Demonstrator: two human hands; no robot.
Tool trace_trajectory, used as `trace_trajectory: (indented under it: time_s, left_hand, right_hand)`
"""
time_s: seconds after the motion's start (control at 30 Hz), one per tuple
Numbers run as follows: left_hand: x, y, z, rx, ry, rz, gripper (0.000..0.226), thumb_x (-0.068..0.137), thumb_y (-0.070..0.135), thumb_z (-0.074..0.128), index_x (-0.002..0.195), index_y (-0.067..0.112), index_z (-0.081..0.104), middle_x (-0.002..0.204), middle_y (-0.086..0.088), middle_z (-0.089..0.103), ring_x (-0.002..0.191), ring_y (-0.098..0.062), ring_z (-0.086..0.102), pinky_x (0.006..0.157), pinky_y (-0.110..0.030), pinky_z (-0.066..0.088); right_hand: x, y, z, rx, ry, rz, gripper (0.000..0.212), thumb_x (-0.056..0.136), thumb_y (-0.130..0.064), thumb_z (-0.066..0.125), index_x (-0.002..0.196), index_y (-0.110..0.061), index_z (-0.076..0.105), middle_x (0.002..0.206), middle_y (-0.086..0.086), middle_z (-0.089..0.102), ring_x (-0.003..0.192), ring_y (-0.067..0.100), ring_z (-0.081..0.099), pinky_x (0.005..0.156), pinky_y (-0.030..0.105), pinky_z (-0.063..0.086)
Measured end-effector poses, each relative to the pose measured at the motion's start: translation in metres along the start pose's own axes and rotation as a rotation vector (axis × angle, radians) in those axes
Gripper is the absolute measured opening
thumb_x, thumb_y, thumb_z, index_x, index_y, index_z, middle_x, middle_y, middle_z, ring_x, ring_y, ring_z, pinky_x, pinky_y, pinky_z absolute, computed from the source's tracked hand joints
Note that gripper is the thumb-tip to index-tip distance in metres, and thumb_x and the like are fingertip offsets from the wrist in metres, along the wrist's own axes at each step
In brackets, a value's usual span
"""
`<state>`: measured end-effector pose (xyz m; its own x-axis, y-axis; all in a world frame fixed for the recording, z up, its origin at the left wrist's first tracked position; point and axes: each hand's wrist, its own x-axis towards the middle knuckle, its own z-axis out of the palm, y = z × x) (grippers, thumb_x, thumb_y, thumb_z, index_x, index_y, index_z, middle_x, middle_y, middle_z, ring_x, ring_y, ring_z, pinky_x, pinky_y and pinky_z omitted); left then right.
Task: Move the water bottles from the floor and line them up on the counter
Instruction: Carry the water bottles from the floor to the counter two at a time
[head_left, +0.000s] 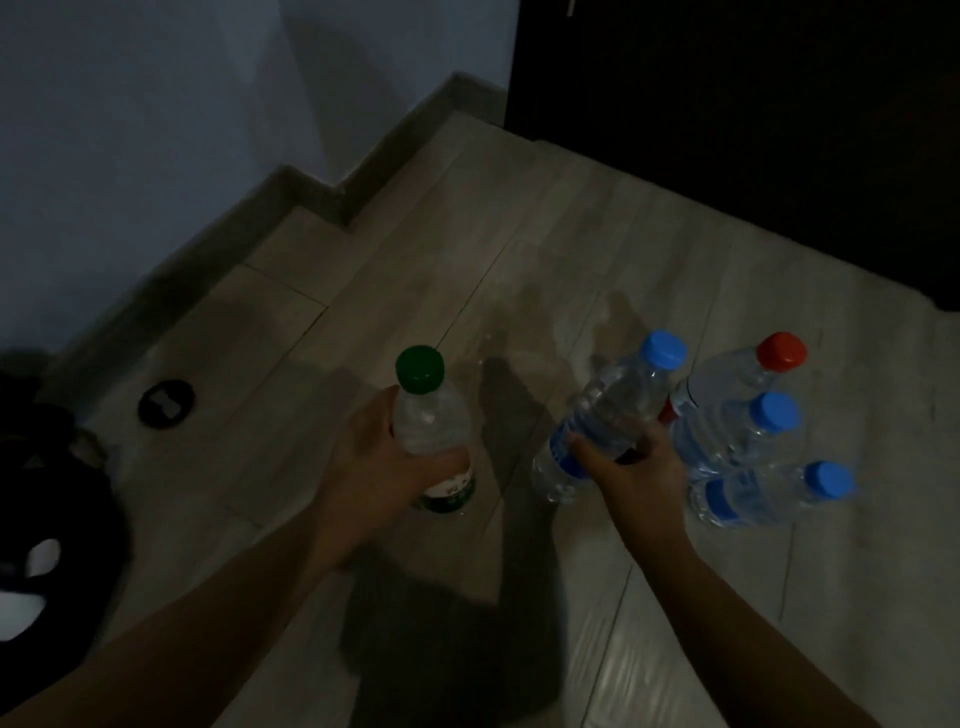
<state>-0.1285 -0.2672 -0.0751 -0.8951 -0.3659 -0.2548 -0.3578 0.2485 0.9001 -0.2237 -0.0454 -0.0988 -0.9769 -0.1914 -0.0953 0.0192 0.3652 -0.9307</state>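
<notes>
I count 5 bottles. My left hand (374, 467) grips 1 green-capped bottle (431, 415) and my right hand (634, 473) grips 1 tilted blue-capped bottle (613, 410). 3 more sit clustered on the floor (415, 260) just right: 1 red-capped bottle (727, 379), then 2 blue-capped, the middle bottle (727, 436) and the nearest bottle (753, 499). Open floor runs left to the skirting board (311, 192).

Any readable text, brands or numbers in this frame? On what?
None legible.
Label on green-capped bottle: marks too blurred to read.
Blue label on tilted blue-capped bottle: too blurred.
Red label on red-capped bottle: mostly hidden, unreadable.
Blue label on nearest blue-capped bottle: too blurred.
</notes>
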Motion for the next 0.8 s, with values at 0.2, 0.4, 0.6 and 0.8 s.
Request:
trace_trajectory:
  time_s: [0.2, 0.4, 0.6, 0.8]
  left_hand:
    - [-0.054, 0.077, -0.033, -0.069, -0.009, -0.095, 0.031, 0.071, 0.005, 0.081, 0.096, 0.018, 0.066, 0.092, 0.003, 0.074, 0.089, -0.007, 0.070, 0.077, -0.019, 0.057]
    - [-0.093, 0.195, -0.083, -0.166, 0.016, -0.125, 0.036, 0.067, 0.015, 0.084, 0.096, 0.025, 0.067, 0.095, 0.016, 0.073, 0.087, 0.000, 0.070, 0.071, -0.012, 0.054]
    - [-0.138, 0.356, -0.150, -0.194, -0.002, -0.082, 0.047, 0.065, 0.027, 0.083, 0.108, 0.019, 0.064, 0.103, 0.003, 0.072, 0.097, -0.009, 0.069, 0.085, -0.028, 0.056]
    - [-0.183, 0.528, -0.227, -0.203, 0.040, 0.025, 0.037, 0.069, 0.008, 0.082, 0.097, 0.025, 0.064, 0.095, 0.007, 0.072, 0.087, 0.000, 0.069, 0.072, -0.014, 0.054]
  right_hand:
    - [-0.033, -0.085, -0.036, 0.025, -0.033, 0.085, 0.043, 0.076, -0.022, 0.076, 0.116, -0.018, 0.061, 0.107, -0.011, 0.068, 0.097, -0.002, 0.066, 0.076, 0.019, 0.055]
    - [-0.061, -0.224, -0.084, 0.073, -0.052, 0.098, 0.051, 0.068, -0.033, 0.076, 0.113, -0.015, 0.062, 0.099, -0.013, 0.071, 0.094, 0.003, 0.068, 0.077, 0.016, 0.055]
    - [-0.087, -0.397, -0.139, 0.059, -0.051, 0.028, 0.048, 0.063, -0.043, 0.076, 0.106, -0.030, 0.059, 0.098, -0.024, 0.069, 0.090, -0.001, 0.068, 0.071, 0.009, 0.051]
    - [-0.103, -0.586, -0.193, 0.023, -0.042, -0.091, 0.044, 0.067, -0.039, 0.078, 0.104, -0.039, 0.056, 0.100, -0.026, 0.067, 0.094, -0.005, 0.065, 0.075, 0.007, 0.050]
